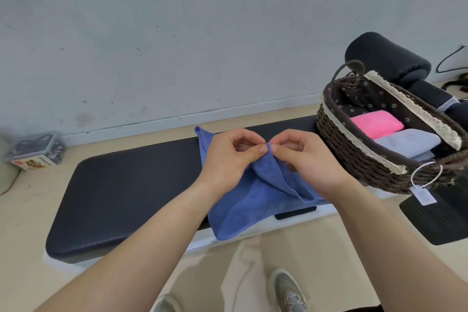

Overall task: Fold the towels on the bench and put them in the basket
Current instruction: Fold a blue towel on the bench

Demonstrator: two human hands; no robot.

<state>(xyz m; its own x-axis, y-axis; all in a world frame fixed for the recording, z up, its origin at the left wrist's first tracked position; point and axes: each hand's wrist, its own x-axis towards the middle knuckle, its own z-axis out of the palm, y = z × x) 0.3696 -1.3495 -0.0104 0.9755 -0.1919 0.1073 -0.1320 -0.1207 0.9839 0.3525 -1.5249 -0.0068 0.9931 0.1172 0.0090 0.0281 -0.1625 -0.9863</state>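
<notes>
Two hands meet above the bench (126, 197), thumb tip to thumb tip. The left hand (229, 157) pinches the raised edge of the blue towel (255, 200) between thumb and forefinger; the right hand (307, 159) pinches the same edge right beside it, also with thumb and forefinger. The other fingers of both hands are curled in behind.

From that pinch the blue towel falls in loose folds under both palms and wrists. One corner stands up just beyond the left hand, on its far side; the lowest corner droops past the bench's near edge, below the hands.

Just to the right of the right hand a dark wicker basket (354, 159) with a lace-trimmed liner stands on the bench. Inside it a folded pink towel (376, 123) lies on the far side, touching a folded pale blue towel (407, 143) nearer the hand. A white tag (424, 195) hangs on a loop from the basket's near end. Beyond the basket lies a black padded roll (387, 58).

Well to the left of the left hand, on the floor by the wall, sits a clear lidded box (38, 145). Below the forearms a grey shoe (288, 291) rests on the floor.
</notes>
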